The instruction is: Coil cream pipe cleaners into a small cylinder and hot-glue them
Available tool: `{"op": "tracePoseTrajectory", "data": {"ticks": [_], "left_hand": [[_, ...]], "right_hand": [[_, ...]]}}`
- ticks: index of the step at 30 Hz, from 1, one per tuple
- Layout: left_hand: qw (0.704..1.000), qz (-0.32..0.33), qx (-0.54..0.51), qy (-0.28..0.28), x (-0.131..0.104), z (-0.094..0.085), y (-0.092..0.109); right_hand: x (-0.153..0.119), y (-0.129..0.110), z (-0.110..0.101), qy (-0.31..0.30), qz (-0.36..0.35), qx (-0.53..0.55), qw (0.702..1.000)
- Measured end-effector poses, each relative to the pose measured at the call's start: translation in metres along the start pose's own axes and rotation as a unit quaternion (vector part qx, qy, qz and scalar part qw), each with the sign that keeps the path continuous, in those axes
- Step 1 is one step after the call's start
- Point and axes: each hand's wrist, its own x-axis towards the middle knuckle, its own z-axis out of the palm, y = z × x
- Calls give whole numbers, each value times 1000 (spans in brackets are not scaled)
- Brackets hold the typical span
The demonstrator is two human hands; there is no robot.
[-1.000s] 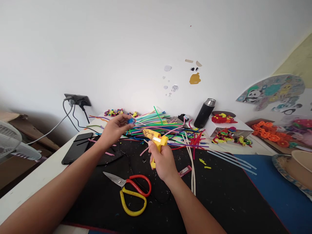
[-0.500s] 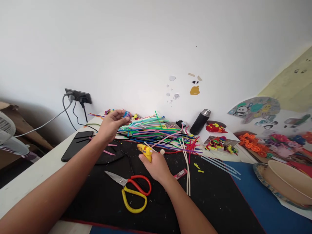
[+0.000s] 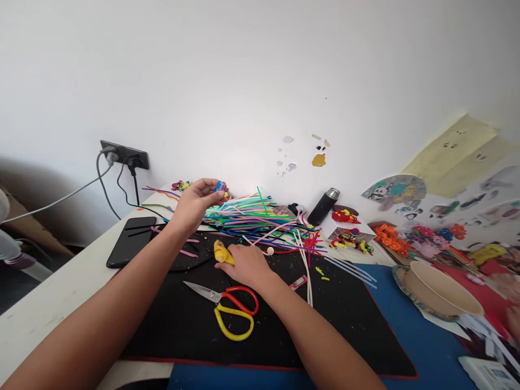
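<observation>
Raised over the back left of the mat, my left hand (image 3: 197, 200) pinches a small blue-and-purple fuzzy piece (image 3: 220, 187) between thumb and fingers. My right hand (image 3: 247, 264) is wrapped round a yellow glue gun (image 3: 222, 254), low over the black mat (image 3: 325, 336); its nozzle is hard to make out. Scissors (image 3: 227, 303) with one red and one yellow handle lie partly open below that hand. Behind both hands spreads a heap of coloured pipe cleaners (image 3: 252, 214).
A black phone (image 3: 132, 242) lies at left, below a wall socket (image 3: 124, 154) with cables. Toward the back right are a leaning black flask (image 3: 324, 206), finished fuzzy figures (image 3: 349, 238) and white glue sticks (image 3: 351, 271). A beige bowl (image 3: 442, 290) sits farther right.
My right hand has moved left and turned the glue gun, so less of it shows. My left hand still pinches the blue-and-purple piece. The camera view has swung right.
</observation>
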Motion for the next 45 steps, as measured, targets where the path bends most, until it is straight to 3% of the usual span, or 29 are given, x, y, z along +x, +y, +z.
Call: {"op": "tracePoseTrajectory", "data": {"ticks": [6,9,14,18,21,35,45], "left_hand": [[1000,7,-8,5,-1,3,9],[1000,3,-23,13,-3,7,11],[1000,-9,-21,13,-4,11,10],[1000,-13,-4,1,-5,14,5],[1000,-21,6,-7,-6,17,1],[997,-21,48,-48,-10,21,-10],[992,-37,64,-99,-17,32,-13]], "right_hand": [[-11,7,-5,2,-6,62,998],[-21,22,-14,33,56,122,990],[-37,67,-24,72,174,152,970],[-50,98,-20,71,232,145,959],[-56,108,-12,64,254,147,954],[-38,92,6,60,248,165,953],[-48,94,8,71,218,206,951]]}}
